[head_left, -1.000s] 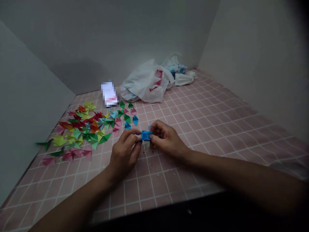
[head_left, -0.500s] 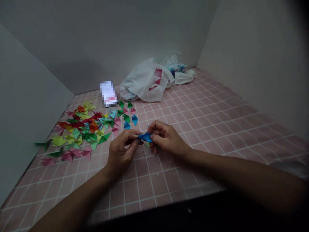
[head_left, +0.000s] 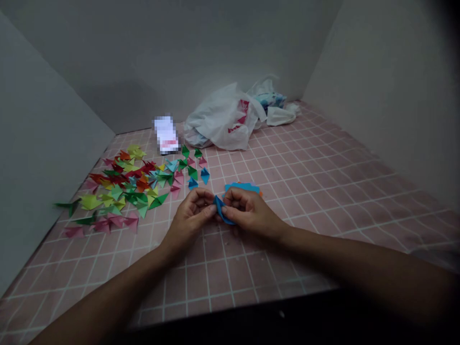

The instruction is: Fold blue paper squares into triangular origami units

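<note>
A small piece of folded blue paper (head_left: 223, 212) is pinched between my two hands, low over the table. My left hand (head_left: 194, 211) grips its left tip between thumb and fingers. On its other side, my right hand (head_left: 247, 208) holds the paper with thumb and curled fingers. Just behind my right hand lies a stack of blue paper (head_left: 242, 186) with an orange edge showing; my hand covers part of it. Left of my hands spread many folded paper cranes (head_left: 136, 197) in green, yellow, red, pink and light blue. Two blue folded pieces (head_left: 204, 175) lie nearest my left hand.
A phone (head_left: 166, 135) with a lit, blurred-out screen stands at the back. Beside it rests a crumpled white plastic bag (head_left: 219, 117) with red print, and more bags (head_left: 271, 101) lie behind. Grey walls enclose the pink tiled-pattern tablecloth (head_left: 323, 177).
The blue paper has turned from lying sideways to a steeper slant in my fingers. The blue paper stack behind my right hand now shows. The whole view has shifted slightly.
</note>
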Demonstrator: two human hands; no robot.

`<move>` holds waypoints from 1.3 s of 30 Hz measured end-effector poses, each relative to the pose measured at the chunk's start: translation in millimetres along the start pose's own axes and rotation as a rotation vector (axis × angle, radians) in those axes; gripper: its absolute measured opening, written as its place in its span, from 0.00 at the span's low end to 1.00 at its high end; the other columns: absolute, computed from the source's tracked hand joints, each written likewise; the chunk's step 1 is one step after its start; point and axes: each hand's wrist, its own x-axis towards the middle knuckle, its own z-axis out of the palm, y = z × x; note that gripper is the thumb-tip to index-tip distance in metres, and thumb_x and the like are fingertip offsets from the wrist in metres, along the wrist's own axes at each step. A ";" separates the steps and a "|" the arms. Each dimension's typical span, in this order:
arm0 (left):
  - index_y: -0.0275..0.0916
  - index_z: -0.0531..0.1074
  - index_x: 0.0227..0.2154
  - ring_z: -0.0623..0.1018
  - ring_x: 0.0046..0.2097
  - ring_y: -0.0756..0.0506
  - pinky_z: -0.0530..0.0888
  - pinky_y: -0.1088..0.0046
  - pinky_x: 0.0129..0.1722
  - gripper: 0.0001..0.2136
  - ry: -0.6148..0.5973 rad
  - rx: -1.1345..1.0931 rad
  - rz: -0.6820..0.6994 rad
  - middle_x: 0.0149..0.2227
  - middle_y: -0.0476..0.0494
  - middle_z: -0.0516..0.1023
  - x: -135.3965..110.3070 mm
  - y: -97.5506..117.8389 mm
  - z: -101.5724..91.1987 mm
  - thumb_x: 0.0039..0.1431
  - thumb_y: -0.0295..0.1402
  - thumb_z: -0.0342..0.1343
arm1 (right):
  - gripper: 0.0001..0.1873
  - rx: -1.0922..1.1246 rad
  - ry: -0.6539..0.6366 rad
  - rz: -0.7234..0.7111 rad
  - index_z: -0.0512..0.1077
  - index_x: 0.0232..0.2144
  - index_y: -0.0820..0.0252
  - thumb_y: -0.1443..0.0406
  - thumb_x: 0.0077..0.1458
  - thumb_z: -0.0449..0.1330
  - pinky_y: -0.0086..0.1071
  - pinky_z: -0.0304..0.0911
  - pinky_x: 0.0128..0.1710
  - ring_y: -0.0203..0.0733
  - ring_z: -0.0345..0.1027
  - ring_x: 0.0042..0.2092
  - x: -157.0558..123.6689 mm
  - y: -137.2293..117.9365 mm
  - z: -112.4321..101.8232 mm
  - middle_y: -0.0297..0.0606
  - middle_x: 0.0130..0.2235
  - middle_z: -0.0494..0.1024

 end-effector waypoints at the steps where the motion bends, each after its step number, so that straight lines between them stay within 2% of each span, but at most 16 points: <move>1: 0.40 0.70 0.38 0.78 0.32 0.51 0.75 0.75 0.34 0.10 0.000 0.010 0.001 0.33 0.51 0.76 -0.1 -0.3 0.1 0.57 0.32 0.64 | 0.09 -0.004 0.009 0.005 0.63 0.27 0.55 0.62 0.52 0.61 0.27 0.59 0.18 0.32 0.62 0.19 0.0 0.3 0.0 0.26 0.22 0.68; 4: 0.40 0.69 0.38 0.76 0.35 0.50 0.74 0.74 0.35 0.11 0.017 0.053 0.008 0.35 0.49 0.75 -0.2 0.1 0.9 0.56 0.33 0.64 | 0.10 -0.028 0.035 0.013 0.62 0.27 0.55 0.61 0.52 0.61 0.27 0.58 0.18 0.32 0.60 0.19 0.2 1.6 -0.5 0.24 0.21 0.64; 12: 0.40 0.68 0.34 0.75 0.34 0.50 0.73 0.74 0.34 0.11 0.039 0.093 0.009 0.32 0.51 0.73 1.2 3.3 3.2 0.51 0.32 0.65 | 0.11 -0.133 0.029 -0.095 0.63 0.25 0.57 0.63 0.52 0.62 0.26 0.53 0.22 0.31 0.57 0.24 -0.8 2.5 -1.3 0.26 0.23 0.62; 18: 0.39 0.68 0.34 0.77 0.34 0.49 0.76 0.72 0.36 0.10 0.006 0.050 -0.030 0.32 0.49 0.76 2.7 2.0 2.2 0.52 0.32 0.64 | 0.14 0.077 -0.074 -0.008 0.65 0.29 0.57 0.55 0.63 0.57 0.27 0.59 0.21 0.32 0.63 0.21 -2.3 5.8 -1.6 0.28 0.23 0.68; 25: 0.40 0.68 0.35 0.76 0.33 0.48 0.74 0.71 0.35 0.12 -0.042 0.040 -0.019 0.32 0.50 0.75 2.9 1.3 -0.8 0.52 0.33 0.65 | 0.13 0.056 -0.059 0.052 0.66 0.30 0.57 0.56 0.56 0.63 0.27 0.59 0.19 0.32 0.62 0.19 0.3 8.4 -2.5 0.26 0.21 0.68; 31: 0.37 0.72 0.36 0.72 0.34 0.49 0.69 0.72 0.36 0.08 -0.105 0.220 0.071 0.32 0.48 0.73 0.7 5.6 -2.9 0.63 0.38 0.57 | 0.11 -0.046 0.010 0.000 0.64 0.27 0.57 0.59 0.54 0.63 0.28 0.53 0.22 0.32 0.59 0.22 3.4 9.1 -3.1 0.27 0.22 0.67; 35: 0.38 0.72 0.38 0.71 0.36 0.48 0.68 0.72 0.36 0.08 -0.087 0.282 0.100 0.35 0.47 0.73 -0.3 4.3 -3.6 0.66 0.37 0.54 | 0.12 -0.109 0.017 -0.036 0.65 0.26 0.57 0.60 0.51 0.63 0.28 0.51 0.24 0.32 0.56 0.24 5.0 7.8 -3.5 0.27 0.23 0.64; 39: 0.39 0.69 0.40 0.71 0.35 0.49 0.69 0.72 0.35 0.08 -0.055 0.186 0.082 0.35 0.48 0.72 -0.5 1.4 -2.2 0.64 0.37 0.57 | 0.11 -0.109 0.006 -0.062 0.65 0.27 0.58 0.60 0.51 0.63 0.29 0.51 0.25 0.32 0.56 0.25 4.2 5.1 -3.0 0.27 0.24 0.64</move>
